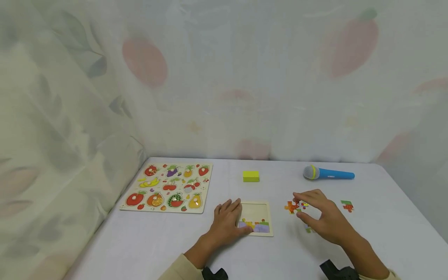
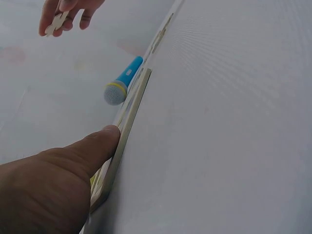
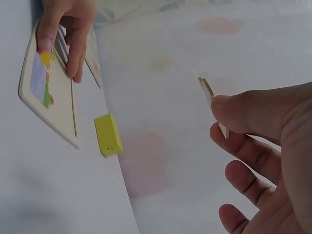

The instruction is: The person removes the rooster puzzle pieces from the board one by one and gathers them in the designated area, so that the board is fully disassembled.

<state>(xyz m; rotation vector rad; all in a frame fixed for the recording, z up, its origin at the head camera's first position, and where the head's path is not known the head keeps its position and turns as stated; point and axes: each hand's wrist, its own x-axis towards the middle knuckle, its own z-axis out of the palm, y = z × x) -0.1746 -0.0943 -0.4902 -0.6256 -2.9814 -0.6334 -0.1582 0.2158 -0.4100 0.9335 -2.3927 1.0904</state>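
My left hand (image 1: 226, 222) rests on the left side of a small wooden puzzle tray (image 1: 270, 217). Its thumb presses near the tray's lower edge, and the fingers lie along the left rim. Purple, yellow and green puzzle pieces (image 3: 41, 78) fill the lower part of the tray; bare wood shows above them. Raised over the table to the right, my right hand (image 1: 323, 216) pinches a thin wooden puzzle piece (image 3: 209, 92) between thumb and forefinger, seen edge-on, with the other fingers loosely bent. Beneath this hand lie loose pieces, among them an orange one (image 1: 290, 208), partly hidden.
A fruit peg puzzle board (image 1: 164, 188) lies at the left. Towards the back sit a yellow-green block (image 1: 251, 176) and a blue toy microphone (image 1: 332, 174). One red and green puzzle piece (image 1: 347, 206) lies right of my right hand. Fabric walls (image 1: 224, 97) stand behind and beside the table.
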